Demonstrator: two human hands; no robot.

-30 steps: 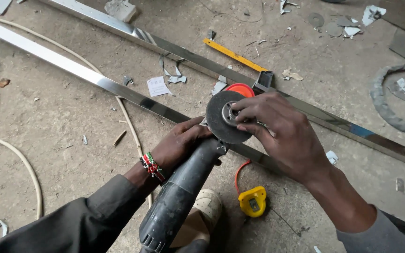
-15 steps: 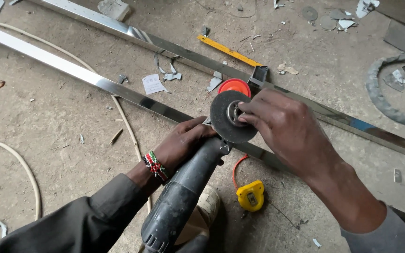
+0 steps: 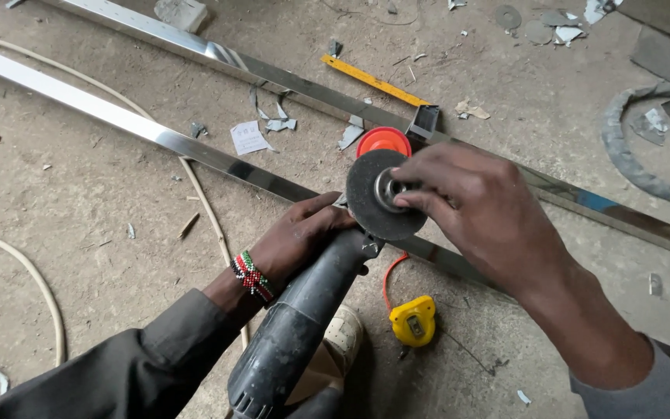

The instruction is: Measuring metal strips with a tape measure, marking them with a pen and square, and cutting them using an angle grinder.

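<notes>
My left hand (image 3: 298, 237), with a beaded bracelet at the wrist, grips the neck of a black angle grinder (image 3: 298, 326) that points up and away from me. Its dark grey abrasive disc (image 3: 370, 198) faces the camera. My right hand (image 3: 481, 209) comes in from the right, and its fingertips pinch the metal nut at the disc's centre. An orange round part (image 3: 384, 140) shows just behind the disc. Below the grinder the toe of my shoe (image 3: 343, 334) is visible.
Two long shiny steel tubes (image 3: 118, 120) (image 3: 288, 81) lie diagonally on the dusty concrete floor. A yellow tape measure (image 3: 413, 320) sits below the disc, a yellow ruler (image 3: 374, 80) further up. A pale cable (image 3: 36, 283) curves at left, a grey hose (image 3: 633, 167) at right. Scraps lie scattered.
My right hand's fingers have shifted slightly on the disc's centre nut. The view has drifted a little; the grinder stays held in the same place.
</notes>
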